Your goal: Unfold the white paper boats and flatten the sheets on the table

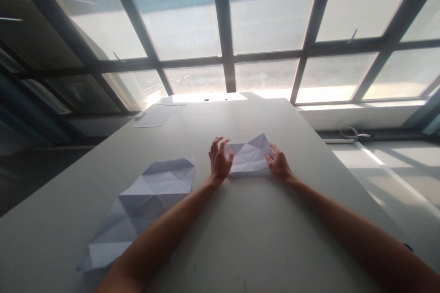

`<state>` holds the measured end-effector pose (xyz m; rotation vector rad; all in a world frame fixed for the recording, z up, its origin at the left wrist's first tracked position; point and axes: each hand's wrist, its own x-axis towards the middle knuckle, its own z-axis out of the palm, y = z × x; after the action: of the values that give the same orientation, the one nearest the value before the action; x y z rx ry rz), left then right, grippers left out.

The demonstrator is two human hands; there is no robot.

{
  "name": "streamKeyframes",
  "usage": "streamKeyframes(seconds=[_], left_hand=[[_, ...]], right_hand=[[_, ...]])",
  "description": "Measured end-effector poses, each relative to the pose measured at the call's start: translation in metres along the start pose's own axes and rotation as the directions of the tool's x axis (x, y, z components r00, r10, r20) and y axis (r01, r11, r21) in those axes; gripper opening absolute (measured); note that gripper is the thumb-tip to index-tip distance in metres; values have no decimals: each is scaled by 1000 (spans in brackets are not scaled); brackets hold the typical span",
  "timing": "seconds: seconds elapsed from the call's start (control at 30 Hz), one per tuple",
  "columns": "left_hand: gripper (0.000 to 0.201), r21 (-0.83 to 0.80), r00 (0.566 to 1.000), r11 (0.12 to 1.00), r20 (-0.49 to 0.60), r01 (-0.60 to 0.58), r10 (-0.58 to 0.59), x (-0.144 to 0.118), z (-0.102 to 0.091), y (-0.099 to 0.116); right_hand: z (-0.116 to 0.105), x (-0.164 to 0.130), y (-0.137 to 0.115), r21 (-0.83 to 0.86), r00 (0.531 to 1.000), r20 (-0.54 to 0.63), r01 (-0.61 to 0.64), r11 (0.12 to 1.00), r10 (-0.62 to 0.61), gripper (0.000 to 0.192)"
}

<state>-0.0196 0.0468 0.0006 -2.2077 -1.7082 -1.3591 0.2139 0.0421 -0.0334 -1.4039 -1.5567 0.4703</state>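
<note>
A small creased white paper (249, 155) lies on the grey table (254, 233) in front of me, partly folded with its far corner raised. My left hand (219, 160) rests at its left edge, fingers spread and lifted. My right hand (279, 164) presses the paper's right edge with the fingertips. A larger white sheet (144, 203) with many triangular creases lies flat to the left, beside my left forearm, touched by neither hand.
More flat sheets (156, 116) lie at the table's far left corner near the window. Scissors (354, 133) rest on the ledge to the right. Large window panes with dark frames (223, 27) rise behind the table.
</note>
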Motion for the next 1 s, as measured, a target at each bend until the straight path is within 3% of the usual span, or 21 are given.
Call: streamKeyframes(seconds=[0.13, 0.23, 0.37, 0.43, 0.53, 0.63, 0.73, 0.83, 1.0], left_hand=[[31, -10, 963, 988, 220, -156, 155, -6, -2, 11], [36, -19, 864, 968, 446, -251, 233, -13, 4, 11], [61, 33, 715, 949, 666, -314, 214, -20, 10, 7], [66, 43, 691, 941, 690, -335, 214, -21, 10, 6], [69, 37, 665, 931, 710, -364, 232, -22, 6, 9], [68, -2, 638, 920, 720, -392, 273, -25, 2, 18], [66, -48, 636, 910, 701, -411, 324, -29, -2, 28], [64, -72, 639, 908, 687, -414, 346, -32, -2, 33], [67, -53, 662, 917, 676, -395, 324, -34, 6, 28]], right_hand=[[0, -4, -2, -92, 999, 45, 3, 996, 1, 58], [-1, -11, -7, -146, 995, 98, 16, 989, -2, 58], [-4, -23, -19, -323, 991, 130, 2, 946, 42, 63], [-7, -28, -26, -442, 994, 110, 34, 896, 17, 69], [-8, -34, -38, -553, 984, 123, 178, 814, -131, 70], [-2, -39, -44, -532, 939, 246, 339, 776, -241, 66], [6, -41, -42, -413, 867, 425, 441, 797, -259, 66], [11, -40, -36, -379, 838, 506, 430, 819, -206, 61], [9, -33, -29, -482, 874, 475, 359, 799, -106, 58]])
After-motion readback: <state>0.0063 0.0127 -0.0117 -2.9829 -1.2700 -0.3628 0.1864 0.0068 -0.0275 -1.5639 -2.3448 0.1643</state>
